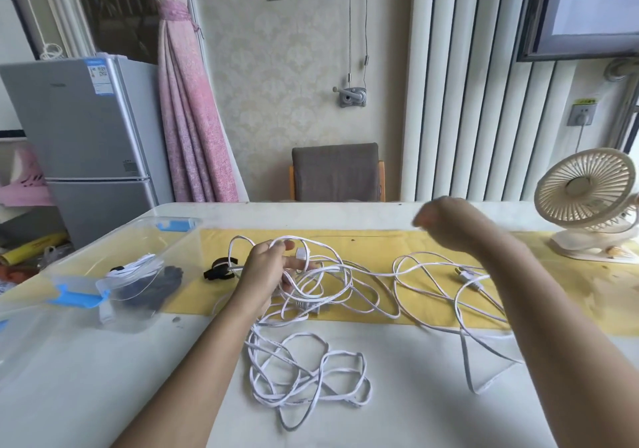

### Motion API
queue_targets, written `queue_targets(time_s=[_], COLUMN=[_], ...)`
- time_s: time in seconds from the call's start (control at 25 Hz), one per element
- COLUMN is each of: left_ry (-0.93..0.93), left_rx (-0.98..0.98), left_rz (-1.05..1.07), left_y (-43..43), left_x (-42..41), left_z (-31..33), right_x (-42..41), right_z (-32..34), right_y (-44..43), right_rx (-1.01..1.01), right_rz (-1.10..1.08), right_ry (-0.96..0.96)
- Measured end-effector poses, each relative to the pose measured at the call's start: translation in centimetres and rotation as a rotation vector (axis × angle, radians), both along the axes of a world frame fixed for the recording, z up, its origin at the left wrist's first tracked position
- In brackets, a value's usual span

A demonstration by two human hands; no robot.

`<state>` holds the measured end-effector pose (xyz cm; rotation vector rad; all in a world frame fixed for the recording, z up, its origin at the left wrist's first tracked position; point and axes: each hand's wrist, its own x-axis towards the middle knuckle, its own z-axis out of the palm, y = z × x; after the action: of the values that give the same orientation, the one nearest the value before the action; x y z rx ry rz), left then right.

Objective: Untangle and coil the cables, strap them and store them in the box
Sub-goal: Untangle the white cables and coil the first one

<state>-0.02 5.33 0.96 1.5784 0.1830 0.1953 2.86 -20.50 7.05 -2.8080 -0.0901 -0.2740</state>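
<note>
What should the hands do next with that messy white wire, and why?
Probably the right hand should come down, take the loose white wire on the yellow mat and lay one more loop into the left hand. The left hand holds a few loops, but most of the wire lies tangled on the table, so it seems too early for the black straps.

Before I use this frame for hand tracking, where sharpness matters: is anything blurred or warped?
Head view: the right hand is smeared by motion blur, its fingers unreadable; the left hand gripping the white cable is sharp. Head view edges: the wide lens bows lines, so the fridge leans. Head view lighting: soft, even, no hard shadows.
</note>
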Motion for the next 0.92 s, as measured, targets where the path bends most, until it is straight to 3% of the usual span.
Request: queue_targets(time_s=[0.08, 0.2, 0.52, 0.6, 0.68, 0.8, 0.92], left_ry=[-0.002, -0.051, -0.067, -0.07, -0.034, -0.066, -0.155], left_rx=[0.06, 0.066, 0.09, 0.179, 0.397, 0.765, 0.786], left_rz=[0.021, 0.014, -0.18, -0.279, -0.341, -0.175, 0.107], left_y=[-0.1, -0.3, 0.2, 0.6, 0.8, 1.4, 2.2], left_x=[0.1, 0.1, 0.0, -0.2, -0.4, -0.4, -0.2], left_z=[-0.6, -0.7, -0.4, -0.4, -0.4, -0.4, -0.1], right_x=[-1.5, -2.7, -0.9, -0.9, -1.0, -1.5, -1.3], right_z=[-0.2, -2.3, -5.9, -5.4, -4.2, -1.8, 0.8], right_y=[4.0, 8.1, 8.6, 8.2, 7.6, 6.3, 4.4], right_rx=[0.132, 0.067, -0.141, -0.075, 0.045, 0.279, 0.491], right_rz=[0.325, 0.6, 0.564, 0.58, 0.576, 0.527, 0.375], right_ry=[-0.002, -0.065, 0.012, 0.051, 0.078, -0.037, -0.355])
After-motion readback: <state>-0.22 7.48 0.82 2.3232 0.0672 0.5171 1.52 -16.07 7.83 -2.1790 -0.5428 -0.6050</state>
